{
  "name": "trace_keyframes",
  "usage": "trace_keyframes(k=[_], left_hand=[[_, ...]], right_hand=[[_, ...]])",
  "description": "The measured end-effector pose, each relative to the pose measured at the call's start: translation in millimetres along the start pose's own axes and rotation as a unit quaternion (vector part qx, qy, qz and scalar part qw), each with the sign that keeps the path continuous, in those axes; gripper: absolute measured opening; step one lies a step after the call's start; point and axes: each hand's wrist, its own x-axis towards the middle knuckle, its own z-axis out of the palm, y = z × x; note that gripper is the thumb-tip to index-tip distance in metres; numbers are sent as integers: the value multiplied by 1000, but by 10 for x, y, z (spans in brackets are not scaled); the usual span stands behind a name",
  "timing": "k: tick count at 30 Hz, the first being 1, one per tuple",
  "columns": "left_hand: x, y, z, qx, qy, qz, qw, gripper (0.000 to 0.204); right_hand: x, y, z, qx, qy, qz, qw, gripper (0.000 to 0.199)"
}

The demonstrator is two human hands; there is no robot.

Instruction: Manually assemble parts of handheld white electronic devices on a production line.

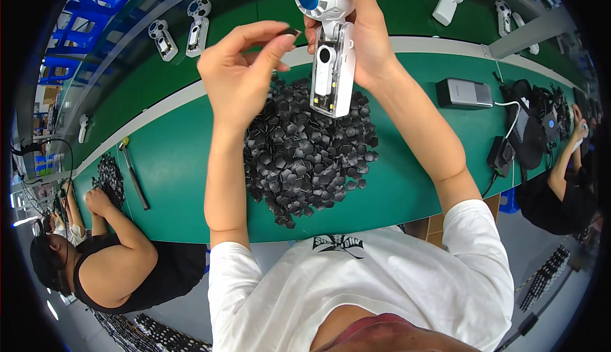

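My right hand (370,34) grips a white handheld fan (342,75) over the table. Its round vented head has a blue centre and a black patch, and the body has a clear front panel. To the left of the fan, my left hand (238,75) pinches a small dark flat piece (291,32) between thumb and fingertips, apart from the fan. Below both hands lies a wide heap of small black pentagon pieces (305,155), partly hidden by the fan's lower end.
More white fans (198,27) stand on the green shelf beyond the table (407,161). A hammer (135,177) lies left, near a co-worker (121,256) handling another black pile (109,177). A grey box-shaped device (464,92) with a white cable sits right; another person (560,186) works beyond it.
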Motion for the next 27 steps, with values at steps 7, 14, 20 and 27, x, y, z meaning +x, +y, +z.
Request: trace_keyframes(k=[7,14,20,27], left_hand=[[36,136,133,192,12,357,914,20],[-86,186,159,162,20,297,941,19],[-103,159,87,165,12,290,943,30],[142,235,98,61,20,325,943,43]], right_hand=[[144,288,-104,-49,-155,-341,926,34],[-182,190,28,-84,-57,-204,974,53],[-164,250,75,-42,-100,-191,976,49],[-216,60,73,-145,-169,-174,959,57]])
